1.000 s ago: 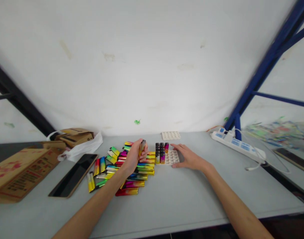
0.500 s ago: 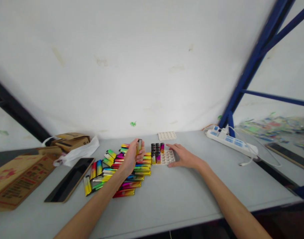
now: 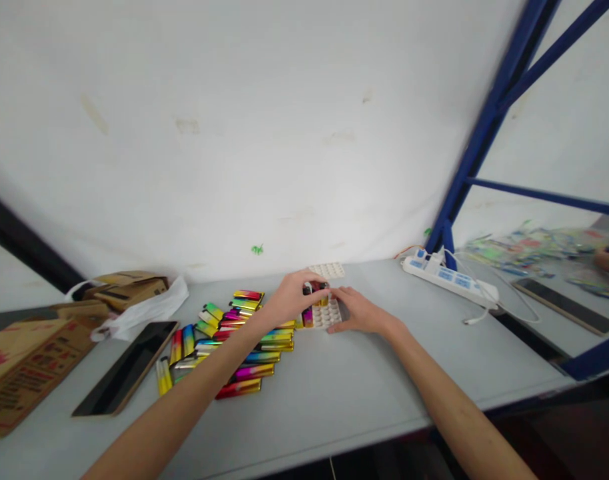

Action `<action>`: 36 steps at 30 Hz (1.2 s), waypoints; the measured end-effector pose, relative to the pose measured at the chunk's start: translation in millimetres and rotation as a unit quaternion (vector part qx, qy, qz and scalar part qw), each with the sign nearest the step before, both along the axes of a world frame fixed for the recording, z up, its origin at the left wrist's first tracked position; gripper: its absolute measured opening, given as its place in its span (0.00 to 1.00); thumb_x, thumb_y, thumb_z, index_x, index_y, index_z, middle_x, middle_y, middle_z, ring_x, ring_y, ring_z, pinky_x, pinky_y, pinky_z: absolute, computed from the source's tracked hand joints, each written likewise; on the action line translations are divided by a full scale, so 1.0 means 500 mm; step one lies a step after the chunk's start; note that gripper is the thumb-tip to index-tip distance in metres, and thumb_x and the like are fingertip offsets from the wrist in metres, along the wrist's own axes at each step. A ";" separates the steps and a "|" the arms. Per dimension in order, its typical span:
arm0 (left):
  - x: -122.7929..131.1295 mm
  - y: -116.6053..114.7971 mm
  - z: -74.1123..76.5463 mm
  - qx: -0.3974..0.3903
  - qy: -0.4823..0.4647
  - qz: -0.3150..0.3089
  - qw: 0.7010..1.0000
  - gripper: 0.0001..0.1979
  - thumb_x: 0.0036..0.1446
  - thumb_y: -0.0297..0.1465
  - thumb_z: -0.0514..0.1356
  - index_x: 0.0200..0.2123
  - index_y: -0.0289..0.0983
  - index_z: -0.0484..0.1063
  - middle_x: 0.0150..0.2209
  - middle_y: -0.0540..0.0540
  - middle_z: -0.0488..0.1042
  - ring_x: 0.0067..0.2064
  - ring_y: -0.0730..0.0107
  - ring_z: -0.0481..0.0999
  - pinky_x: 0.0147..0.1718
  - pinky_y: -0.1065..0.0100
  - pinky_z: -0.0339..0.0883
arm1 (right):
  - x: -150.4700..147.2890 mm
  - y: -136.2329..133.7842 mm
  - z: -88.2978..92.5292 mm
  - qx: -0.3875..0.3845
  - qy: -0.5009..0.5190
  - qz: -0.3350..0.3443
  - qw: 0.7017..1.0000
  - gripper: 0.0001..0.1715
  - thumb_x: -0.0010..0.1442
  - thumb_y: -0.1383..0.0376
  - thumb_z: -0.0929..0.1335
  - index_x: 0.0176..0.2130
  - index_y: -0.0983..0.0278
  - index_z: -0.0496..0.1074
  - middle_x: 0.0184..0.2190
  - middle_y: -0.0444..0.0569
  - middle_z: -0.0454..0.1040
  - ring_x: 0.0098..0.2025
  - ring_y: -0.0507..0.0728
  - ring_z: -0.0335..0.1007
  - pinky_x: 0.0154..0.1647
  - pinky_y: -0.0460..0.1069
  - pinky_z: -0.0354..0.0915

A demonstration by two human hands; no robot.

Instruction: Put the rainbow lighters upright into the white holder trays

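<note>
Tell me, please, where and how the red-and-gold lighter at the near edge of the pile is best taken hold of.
I would pinch the red-and-gold lighter near its gold end, thumb and fingertip across the long sides, coming from above on the right. It lies flat with that end pointing right and exposed, while the left forearm crosses the view at its other end.

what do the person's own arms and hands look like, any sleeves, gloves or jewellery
Both the left hand and the right hand are ungloved. The left forearm and right forearm are bare as far as they show, with no sleeves, watch or bracelet visible. Rings are too small to tell.
</note>
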State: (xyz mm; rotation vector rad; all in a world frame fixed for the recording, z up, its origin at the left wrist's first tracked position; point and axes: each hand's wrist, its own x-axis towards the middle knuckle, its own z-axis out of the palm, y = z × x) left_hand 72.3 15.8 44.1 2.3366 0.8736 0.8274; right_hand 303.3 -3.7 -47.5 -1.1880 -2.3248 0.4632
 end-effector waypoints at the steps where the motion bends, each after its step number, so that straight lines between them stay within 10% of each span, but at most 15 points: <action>1: -0.002 0.007 -0.006 0.015 0.042 0.005 0.999 0.09 0.60 0.35 0.65 0.40 0.37 0.82 0.38 0.45 0.81 0.40 0.64 0.78 0.43 0.65 0.69 | 0.000 0.001 -0.001 0.000 0.000 0.001 1.000 0.57 0.50 0.48 0.80 0.69 0.62 0.60 0.57 0.61 0.72 0.57 0.70 0.68 0.59 0.63 0.64; 11: -0.003 0.047 -0.006 0.097 0.232 0.033 0.967 0.08 0.58 0.34 0.65 0.40 0.43 0.84 0.45 0.42 0.75 0.49 0.56 0.74 0.50 0.60 0.66 | 0.000 -0.002 0.005 -0.013 -0.006 -0.001 1.000 0.59 0.51 0.46 0.79 0.70 0.64 0.58 0.56 0.62 0.72 0.57 0.70 0.67 0.60 0.64 0.64; 20: -0.005 0.063 -0.025 0.046 0.164 -0.027 0.985 0.07 0.55 0.35 0.68 0.35 0.41 0.85 0.40 0.42 0.78 0.50 0.56 0.74 0.52 0.62 0.67 | 0.001 -0.003 0.006 -0.022 -0.001 0.000 1.000 0.58 0.51 0.47 0.80 0.70 0.63 0.58 0.57 0.62 0.71 0.59 0.70 0.66 0.61 0.64 0.63; 25: -0.018 0.034 0.006 0.056 0.067 -0.033 0.996 0.20 0.57 0.37 0.67 0.54 0.44 0.80 0.56 0.39 0.73 0.56 0.55 0.74 0.59 0.57 0.65 | 0.002 -0.004 0.004 -0.020 0.004 -0.002 1.000 0.58 0.51 0.47 0.79 0.70 0.60 0.58 0.58 0.61 0.70 0.59 0.70 0.66 0.61 0.65 0.63; 30: -0.117 0.064 0.016 0.079 0.063 0.068 0.993 0.14 0.61 0.36 0.62 0.48 0.41 0.81 0.47 0.41 0.80 0.51 0.55 0.77 0.59 0.53 0.64 | 0.004 -0.004 0.003 -0.032 0.003 0.003 0.999 0.60 0.52 0.46 0.79 0.72 0.63 0.56 0.59 0.62 0.69 0.60 0.70 0.65 0.64 0.64 0.62; 36: -0.308 0.147 -0.062 0.076 0.228 0.184 0.953 0.18 0.55 0.29 0.57 0.46 0.35 0.81 0.51 0.36 0.79 0.55 0.50 0.76 0.61 0.54 0.63 | 0.005 -0.005 0.002 -0.038 0.009 0.001 0.999 0.60 0.52 0.45 0.79 0.71 0.61 0.56 0.61 0.61 0.68 0.61 0.69 0.64 0.64 0.64 0.61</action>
